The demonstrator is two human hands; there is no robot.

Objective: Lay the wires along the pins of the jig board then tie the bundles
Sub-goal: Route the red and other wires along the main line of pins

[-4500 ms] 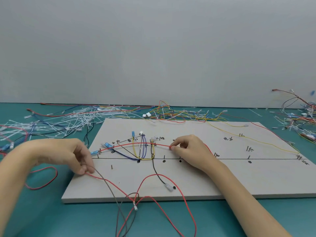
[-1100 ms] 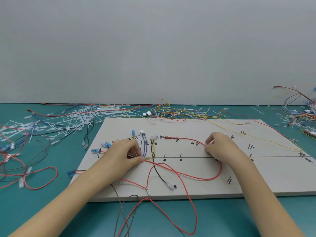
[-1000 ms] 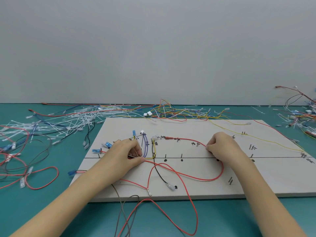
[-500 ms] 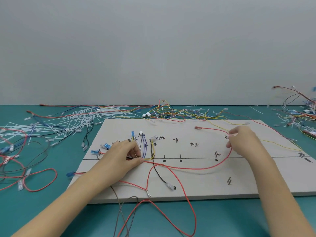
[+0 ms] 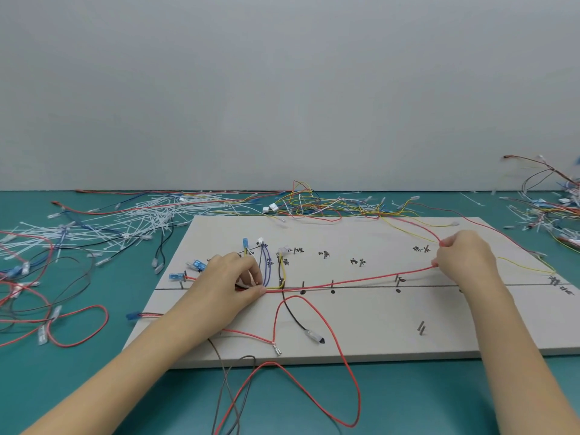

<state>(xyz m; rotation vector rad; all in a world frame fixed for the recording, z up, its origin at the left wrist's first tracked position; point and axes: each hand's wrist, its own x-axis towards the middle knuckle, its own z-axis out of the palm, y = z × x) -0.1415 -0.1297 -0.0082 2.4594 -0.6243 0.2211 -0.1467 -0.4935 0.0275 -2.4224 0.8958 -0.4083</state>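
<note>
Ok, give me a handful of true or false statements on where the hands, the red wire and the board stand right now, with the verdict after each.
1. The right hand pinches the red wire near the board's right end. True.
2. The left hand is off the jig board, reaching into the cable ties. False: it rests on the board and pins the wires down at the left cluster of pins.
3. The red wire runs nearly straight between the two hands, close to the black line drawn on the board. True.
4. The white cable ties lie heaped on the board's right half. False: they lie on the green table left of and behind the board.
5. A black wire with a clear end sleeve lies on the board's near half. True.
</note>
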